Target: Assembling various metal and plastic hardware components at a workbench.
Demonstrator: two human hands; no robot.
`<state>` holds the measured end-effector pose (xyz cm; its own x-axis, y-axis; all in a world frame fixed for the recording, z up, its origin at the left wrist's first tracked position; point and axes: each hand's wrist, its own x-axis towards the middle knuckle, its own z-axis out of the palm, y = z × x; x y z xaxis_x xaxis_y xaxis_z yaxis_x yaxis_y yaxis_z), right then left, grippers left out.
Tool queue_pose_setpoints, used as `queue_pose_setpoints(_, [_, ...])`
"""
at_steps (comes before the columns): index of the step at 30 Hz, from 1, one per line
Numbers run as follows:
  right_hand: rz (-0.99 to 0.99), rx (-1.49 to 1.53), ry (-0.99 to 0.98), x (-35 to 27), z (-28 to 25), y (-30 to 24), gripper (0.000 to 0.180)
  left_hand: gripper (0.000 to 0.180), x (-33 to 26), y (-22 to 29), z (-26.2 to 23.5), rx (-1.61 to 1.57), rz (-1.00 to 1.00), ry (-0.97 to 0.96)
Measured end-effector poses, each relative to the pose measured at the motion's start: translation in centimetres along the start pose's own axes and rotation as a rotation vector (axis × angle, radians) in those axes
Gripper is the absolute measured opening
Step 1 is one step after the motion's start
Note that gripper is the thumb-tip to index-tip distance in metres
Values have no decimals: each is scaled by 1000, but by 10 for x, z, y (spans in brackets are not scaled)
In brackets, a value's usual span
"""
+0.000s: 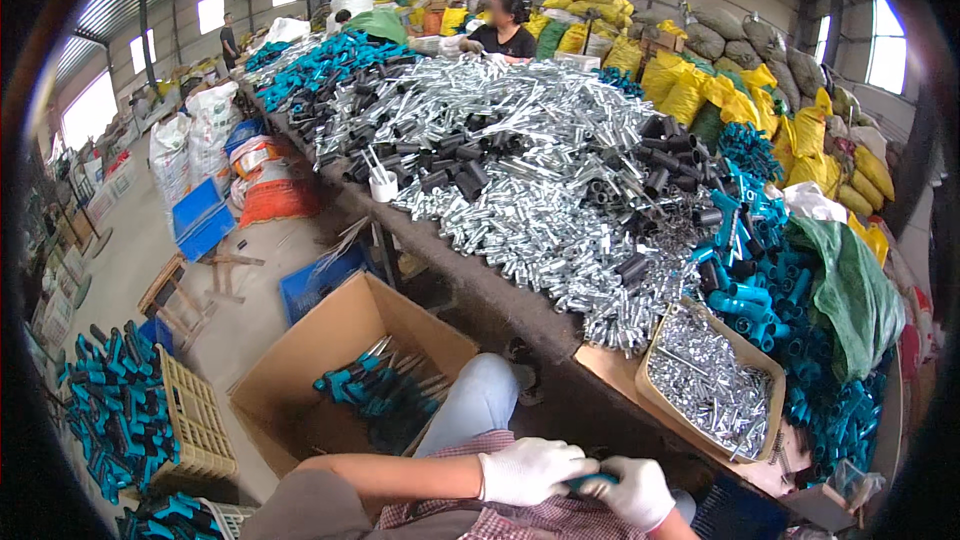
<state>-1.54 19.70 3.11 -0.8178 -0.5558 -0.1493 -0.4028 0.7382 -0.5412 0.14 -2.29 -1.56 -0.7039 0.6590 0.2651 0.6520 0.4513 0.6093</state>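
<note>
Both my hands wear white gloves and meet low in the picture, over my lap. My left hand [532, 470] and my right hand [635, 492] are closed together around a teal handle piece [590, 483], mostly hidden between them. Just beyond them lies a long table [500, 305] heaped with shiny metal tubes [530, 170], black sleeves [450, 165] and teal handles [770, 290]. A small cardboard tray of metal pins [712, 380] sits on the table's near corner.
An open cardboard box [345, 370] with finished teal-handled tools stands on the floor to my left. Plastic crates of teal handles [125, 410] sit further left. A seated person [505, 30] works at the table's far end. Yellow sacks [790, 110] are piled on the right.
</note>
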Motion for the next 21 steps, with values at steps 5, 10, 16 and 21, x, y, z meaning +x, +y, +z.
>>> queue_pose_setpoints(5, [87,-176,648,41,-53,32,20,48,7,14,-17,-132,-117,113])
queue_pose_setpoints(10, [249,-347,495,86,-68,61,31,47,-4,7,-12,-88,-115,103])
queue_pose_setpoints(16, [231,-217,529,87,-76,70,20,45,-5,7,-26,-31,-193,97])
queue_pose_setpoints(21, [135,37,732,68,-80,83,20,48,-1,4,-25,-27,-166,116])
